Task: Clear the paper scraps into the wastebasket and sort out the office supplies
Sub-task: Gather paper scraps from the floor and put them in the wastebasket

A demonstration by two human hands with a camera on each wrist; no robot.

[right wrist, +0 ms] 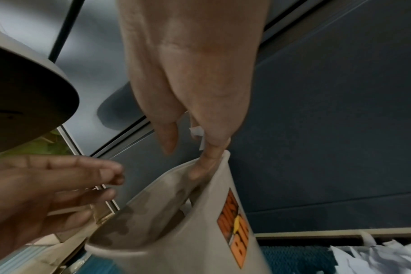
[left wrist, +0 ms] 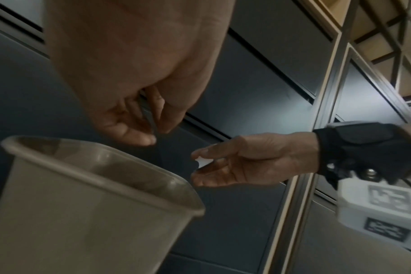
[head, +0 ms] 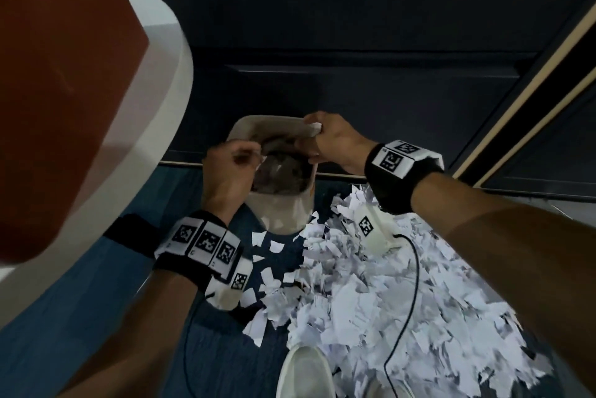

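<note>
A beige wastebasket (head: 283, 213) stands on the blue carpet against a dark cabinet, with paper inside it. Both hands hover over its mouth. My left hand (head: 254, 159) is at the left rim with relaxed fingers (right wrist: 110, 172) and nothing in it. My right hand (head: 317, 142) is at the far right rim and pinches a small white paper scrap (head: 314, 126) between thumb and fingers. That scrap (left wrist: 203, 162) shows in the left wrist view too, just above the wastebasket (left wrist: 82, 204). A large pile of torn paper scraps (head: 403, 301) covers the floor to the right.
A round white table with a red-brown top (head: 154, 139) looms at the left. A dark cabinet front (head: 354, 91) rises behind the basket. My white shoe (head: 306, 372) stands at the pile's near edge. A black cable (head: 414, 284) hangs from my right wrist.
</note>
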